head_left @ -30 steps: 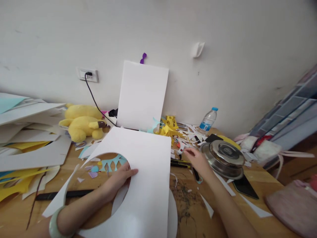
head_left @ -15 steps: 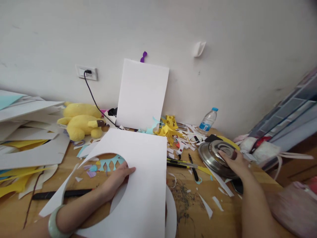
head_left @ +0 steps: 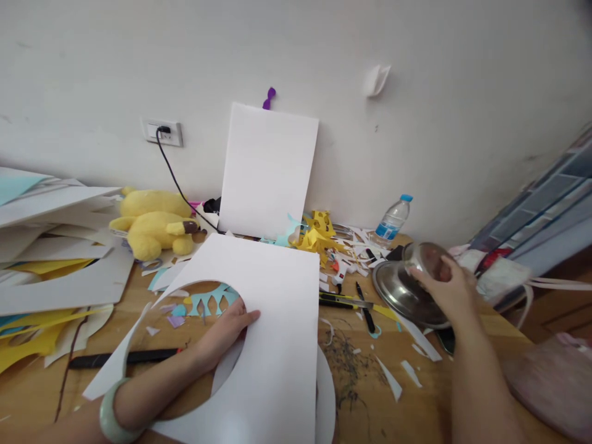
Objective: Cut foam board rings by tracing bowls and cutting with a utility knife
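Note:
My left hand (head_left: 234, 327) grips the edge of a white foam board (head_left: 282, 320) with a large round cut-out. The thumb lies on top and the other fingers are hidden beneath. A round white piece (head_left: 326, 394) shows partly under the board. At the right, my right hand (head_left: 446, 287) has its fingers around a small shiny metal bowl (head_left: 428, 259), tilted above a larger upturned metal bowl (head_left: 393, 290). Whether the two bowls still touch I cannot tell. A yellow utility knife (head_left: 342, 300) and a black pen (head_left: 366, 311) lie between my hands.
Against the wall leans a white board (head_left: 271, 169). Yellow plush toys (head_left: 160, 231) sit left of it, beside stacked boards and paper (head_left: 55, 259). A water bottle (head_left: 393, 219), a white glue gun (head_left: 343, 270), yellow cut-outs (head_left: 319, 237) and paper scraps (head_left: 390, 379) lie about the table.
My right hand has tilted and raised the small metal bowl from its place on the larger one. My left hand stays on the foam board. The view has shifted slightly.

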`<state>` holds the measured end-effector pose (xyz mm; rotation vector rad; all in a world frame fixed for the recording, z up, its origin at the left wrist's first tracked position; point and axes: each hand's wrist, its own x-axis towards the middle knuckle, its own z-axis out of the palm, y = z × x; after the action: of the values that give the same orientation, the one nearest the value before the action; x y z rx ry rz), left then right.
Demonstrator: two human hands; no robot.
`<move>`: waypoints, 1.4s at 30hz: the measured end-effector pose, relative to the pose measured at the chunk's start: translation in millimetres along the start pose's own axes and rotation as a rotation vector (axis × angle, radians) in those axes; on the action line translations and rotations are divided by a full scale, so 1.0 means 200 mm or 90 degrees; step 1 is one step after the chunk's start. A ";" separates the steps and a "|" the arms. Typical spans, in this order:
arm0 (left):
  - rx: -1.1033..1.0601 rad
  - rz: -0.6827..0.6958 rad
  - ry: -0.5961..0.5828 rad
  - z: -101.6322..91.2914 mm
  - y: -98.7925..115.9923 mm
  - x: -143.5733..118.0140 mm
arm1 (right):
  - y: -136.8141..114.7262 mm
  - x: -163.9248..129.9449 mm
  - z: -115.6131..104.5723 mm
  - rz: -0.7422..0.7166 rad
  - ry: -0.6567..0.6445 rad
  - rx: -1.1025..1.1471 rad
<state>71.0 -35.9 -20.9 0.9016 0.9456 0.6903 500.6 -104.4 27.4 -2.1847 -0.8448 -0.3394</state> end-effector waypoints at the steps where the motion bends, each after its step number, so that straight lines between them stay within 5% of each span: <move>1: -0.005 -0.002 -0.006 0.00 0.00 0.00 | -0.07 -0.02 -0.03 0.019 0.039 0.057; 4: -0.023 0.000 -0.020 0.02 0.00 0.00 | -0.34 -0.13 -0.10 -0.110 0.040 0.191; 8: -0.066 0.029 -0.081 0.08 0.04 -0.05 | -0.67 -0.41 -0.04 -0.410 -0.171 0.227; 12: -0.162 0.072 -0.167 0.11 0.09 -0.10 | -0.78 -0.64 0.12 -0.598 -0.385 0.130; 19: -0.180 0.057 -0.153 0.12 0.10 -0.10 | -0.77 -0.70 0.16 -0.627 -0.336 0.147; 30: -0.094 -0.016 -0.104 0.12 0.08 -0.05 | -0.68 -0.63 0.25 -0.509 -0.534 0.091; 35: -0.073 -0.022 -0.093 0.11 0.07 -0.05 | -0.66 -0.58 0.18 -0.452 -0.550 0.122; 42: -0.043 -0.015 -0.073 0.08 0.04 -0.04 | -0.65 -0.59 0.23 -0.444 -0.573 0.095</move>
<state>81.8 -43.6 -6.1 0.8601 0.8255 0.6405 325.2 -60.9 11.7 -1.7924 -2.0470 0.4242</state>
